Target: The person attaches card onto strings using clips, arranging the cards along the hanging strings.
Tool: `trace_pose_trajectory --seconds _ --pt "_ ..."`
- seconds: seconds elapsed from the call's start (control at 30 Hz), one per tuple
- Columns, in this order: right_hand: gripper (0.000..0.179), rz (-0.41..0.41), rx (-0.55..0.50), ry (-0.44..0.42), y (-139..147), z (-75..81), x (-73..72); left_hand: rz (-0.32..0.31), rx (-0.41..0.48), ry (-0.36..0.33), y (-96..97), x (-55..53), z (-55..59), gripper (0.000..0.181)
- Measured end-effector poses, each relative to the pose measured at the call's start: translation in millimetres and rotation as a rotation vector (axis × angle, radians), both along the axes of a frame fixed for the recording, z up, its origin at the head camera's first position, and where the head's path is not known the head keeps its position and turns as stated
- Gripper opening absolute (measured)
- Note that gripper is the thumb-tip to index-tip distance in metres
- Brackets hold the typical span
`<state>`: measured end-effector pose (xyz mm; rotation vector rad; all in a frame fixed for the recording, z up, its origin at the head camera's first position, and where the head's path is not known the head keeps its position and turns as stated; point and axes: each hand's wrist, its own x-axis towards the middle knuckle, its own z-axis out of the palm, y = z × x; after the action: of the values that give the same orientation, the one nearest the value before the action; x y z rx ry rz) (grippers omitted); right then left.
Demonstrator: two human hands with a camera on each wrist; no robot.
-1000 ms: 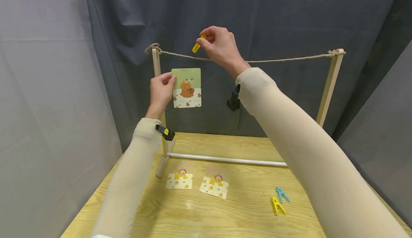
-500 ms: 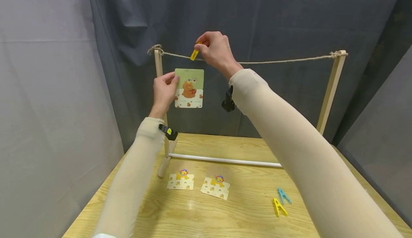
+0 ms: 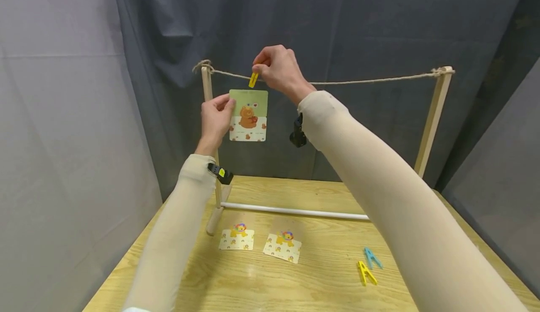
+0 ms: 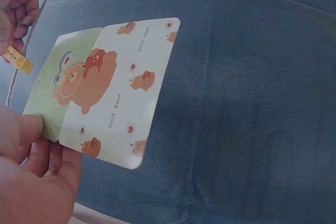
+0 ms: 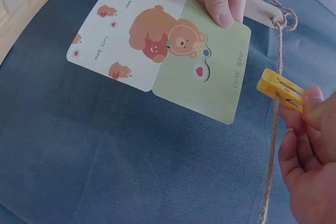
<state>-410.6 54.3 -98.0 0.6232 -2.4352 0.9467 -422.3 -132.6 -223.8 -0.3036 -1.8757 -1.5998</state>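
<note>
My left hand pinches the left edge of a green and white bear card, thumb in front and fingers behind. The card hangs upright just below the twine line. Above it, my right hand pinches a yellow clothespin between thumb and fingers. In the right wrist view the clothespin lies across the twine, its tip pointing toward the card's top edge, with a gap between them. The left wrist view shows the card with its printed side outward.
Two wooden posts hold the twine, with a white bar low between them. Two lion cards lie on the wooden table. A blue clothespin and another yellow clothespin lie at the right.
My right hand has come down and left, bringing the yellow clothespin from above the twine onto it, close over the bear card. My left hand and the card shifted slightly right at first, then stayed.
</note>
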Motion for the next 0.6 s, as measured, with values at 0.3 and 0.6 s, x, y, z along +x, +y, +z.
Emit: trace_pose_trajectory --seconds 0.3,0.6 --pt "0.025 0.014 0.043 -0.021 -1.8 0.5 0.4 -0.012 0.002 0.041 -1.0 3.9 6.2 0.023" --pt "0.026 0.013 0.048 0.007 0.0 -2.3 -1.5 -0.009 -0.013 0.037 0.2 2.5 7.3 0.023"
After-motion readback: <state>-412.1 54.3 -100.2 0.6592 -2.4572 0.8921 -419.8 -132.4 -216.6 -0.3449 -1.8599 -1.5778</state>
